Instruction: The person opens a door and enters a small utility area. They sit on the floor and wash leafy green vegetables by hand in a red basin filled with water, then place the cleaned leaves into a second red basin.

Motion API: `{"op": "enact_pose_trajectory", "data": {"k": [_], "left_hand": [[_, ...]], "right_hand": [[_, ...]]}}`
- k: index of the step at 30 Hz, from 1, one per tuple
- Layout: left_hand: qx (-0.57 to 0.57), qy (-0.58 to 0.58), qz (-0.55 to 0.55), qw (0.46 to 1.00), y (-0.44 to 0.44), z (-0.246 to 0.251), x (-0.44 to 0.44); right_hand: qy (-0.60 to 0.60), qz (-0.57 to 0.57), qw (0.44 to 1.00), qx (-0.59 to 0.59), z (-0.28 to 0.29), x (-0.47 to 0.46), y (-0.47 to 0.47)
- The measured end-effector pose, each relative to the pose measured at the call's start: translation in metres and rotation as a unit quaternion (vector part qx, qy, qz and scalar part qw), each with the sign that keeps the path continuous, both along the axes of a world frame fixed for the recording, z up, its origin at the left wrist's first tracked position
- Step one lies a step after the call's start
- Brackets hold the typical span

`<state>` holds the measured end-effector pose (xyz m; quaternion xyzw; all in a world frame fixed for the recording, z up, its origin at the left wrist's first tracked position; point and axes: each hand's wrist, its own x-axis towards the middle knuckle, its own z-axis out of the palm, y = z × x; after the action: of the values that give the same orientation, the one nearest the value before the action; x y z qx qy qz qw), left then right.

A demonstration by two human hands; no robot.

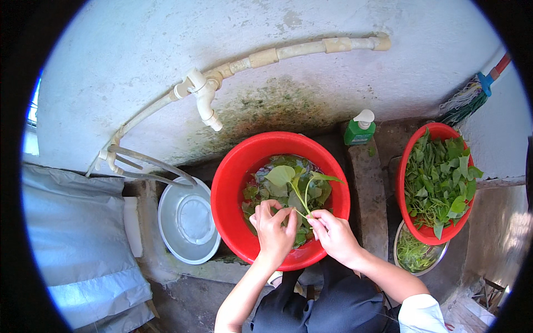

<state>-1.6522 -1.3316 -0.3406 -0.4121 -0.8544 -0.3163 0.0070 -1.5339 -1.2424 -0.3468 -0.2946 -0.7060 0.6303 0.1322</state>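
Over a large red plastic basin (233,200), both my hands work at a green leafy stem (300,199) with heart-shaped leaves. My right hand (333,233) pinches the stem's lower end between thumb and fingers. Just to its left, my left hand (275,229) has thumb and forefinger pinched on a thin strand or stalk at the stem's base. Below the hands, water with many loose green leaves (266,187) fills the bottom of the basin. My hands hide part of the leaves and the basin's near side.
Right of me, a red basin (437,183) heaped with greens overlaps a metal bowl (414,252) of thin stems. A green pump bottle (360,129) stands on a concrete ledge (368,195). At left lies a grey basin (189,220). A white tap (204,100) juts from the wall pipe.
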Motion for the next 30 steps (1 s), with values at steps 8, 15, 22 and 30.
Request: {"op": "enact_pose_trajectory", "data": {"k": [8,15,22,30], "left_hand": [[0.054,-0.018,0.009,0.998,-0.012,-0.018,-0.030],[-0.035,0.037,-0.165,0.985,-0.009,-0.005,-0.028],[-0.041,0.093,-0.199,0.975,-0.007,-0.005,-0.028],[-0.039,0.115,-0.107,0.987,0.006,-0.013,-0.009]], "right_hand": [[-0.012,0.020,0.999,0.039,-0.009,0.011,0.004],[-0.022,0.054,0.996,0.065,-0.002,0.011,0.004],[-0.045,0.037,0.998,0.039,-0.003,0.014,0.007],[-0.058,0.034,0.997,0.033,0.001,0.004,0.012]]}}
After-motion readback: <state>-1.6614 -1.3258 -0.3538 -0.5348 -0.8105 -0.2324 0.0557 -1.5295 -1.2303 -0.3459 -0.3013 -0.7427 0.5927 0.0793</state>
